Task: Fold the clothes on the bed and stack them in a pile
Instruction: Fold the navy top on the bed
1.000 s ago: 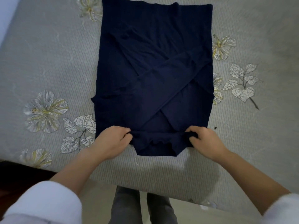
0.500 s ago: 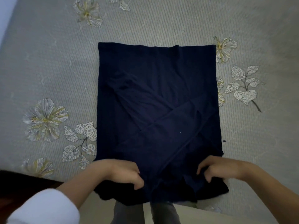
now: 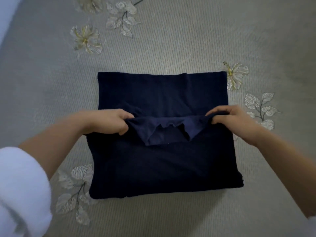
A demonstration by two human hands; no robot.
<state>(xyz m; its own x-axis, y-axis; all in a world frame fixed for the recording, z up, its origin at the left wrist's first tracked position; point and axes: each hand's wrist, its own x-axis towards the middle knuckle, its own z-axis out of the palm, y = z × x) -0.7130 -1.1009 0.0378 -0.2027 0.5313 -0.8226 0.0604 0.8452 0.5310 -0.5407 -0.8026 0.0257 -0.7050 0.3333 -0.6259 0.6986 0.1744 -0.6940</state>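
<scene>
A dark navy garment [image 3: 160, 165] lies on the grey bed cover [image 3: 188, 40], folded into a rough rectangle. Its near part is doubled over the far part, and the neckline end sits across the middle. My left hand [image 3: 111, 123] pinches the left corner of that folded-over edge. My right hand [image 3: 229, 119] pinches the right corner. Both hands hold the edge just above the cloth beneath, and the collar opening sags between them. White sleeves cover my upper forearms.
The bed cover is grey with pale printed flowers [image 3: 235, 76] and leaves [image 3: 75, 190] around the garment. A pale strip [image 3: 5, 19] shows past the bed's far left edge. No other clothes are in view.
Both hands have carried the garment's near edge away from me, over the cloth, to its middle. The visible garment is now about half as long. The camera has tilted further onto the bed.
</scene>
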